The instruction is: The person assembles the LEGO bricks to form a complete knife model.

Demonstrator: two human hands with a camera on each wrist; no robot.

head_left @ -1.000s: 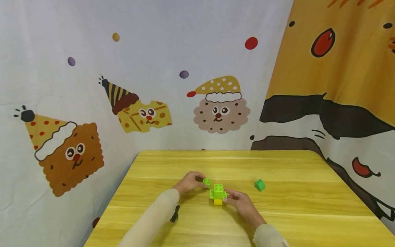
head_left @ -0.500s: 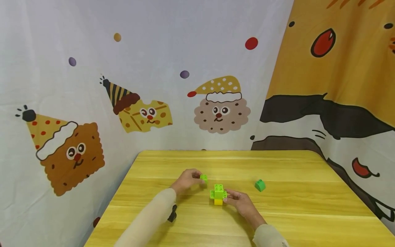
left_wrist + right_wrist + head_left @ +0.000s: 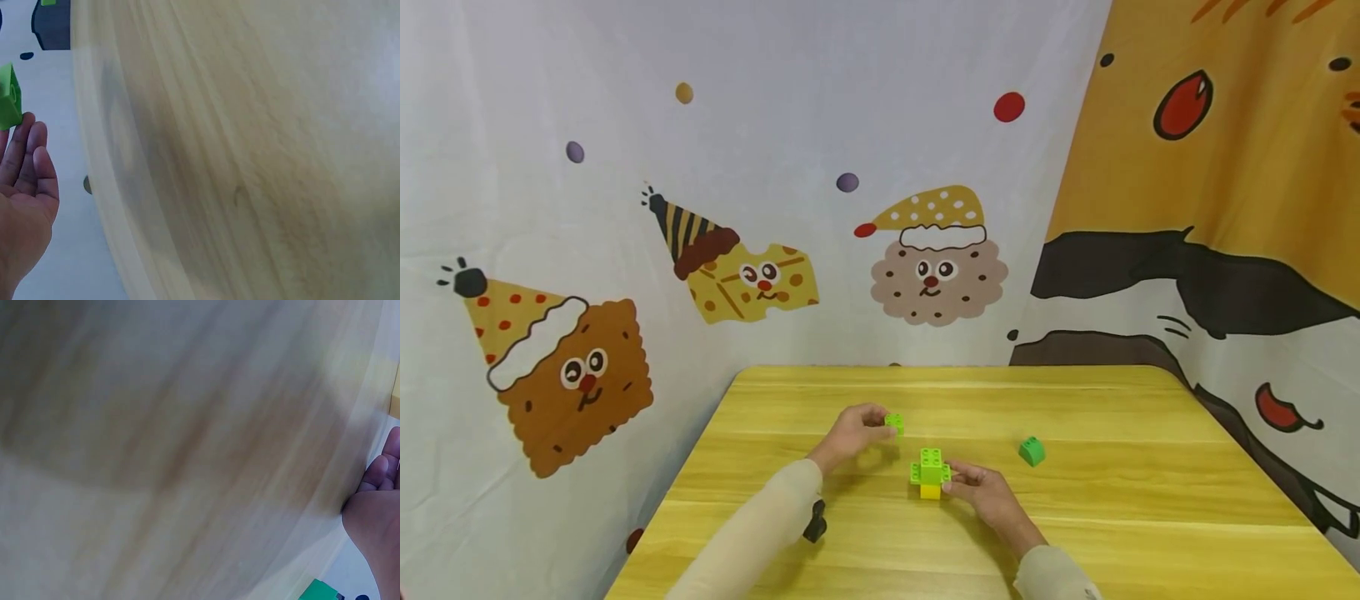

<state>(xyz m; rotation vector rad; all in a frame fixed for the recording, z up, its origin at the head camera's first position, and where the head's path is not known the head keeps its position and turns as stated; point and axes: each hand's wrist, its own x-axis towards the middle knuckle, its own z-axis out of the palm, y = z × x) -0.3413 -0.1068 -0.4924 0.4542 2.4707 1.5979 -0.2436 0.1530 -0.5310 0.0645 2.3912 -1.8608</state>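
Between thumb and fingers, my left hand pinches a small lime-green toy brick, held beyond and left of a brick stack. The left wrist view has that brick at its left edge, above the fingers. The stack has a yellow brick at the bottom and lime-green bricks above, with studded parts sticking out on both sides. My right hand holds the stack's right side with thumb and fingers. In the right wrist view only part of this hand shows, and its grip is out of frame.
A darker green sloped brick lies on the wooden table, right of the stack. A black object sits by the left sleeve. Behind the table hangs a cloth printed with cartoon figures.
My left hand has drawn the lime-green brick away from the stack, up and slightly left in the head view. The right hand and the stack have stayed in place.
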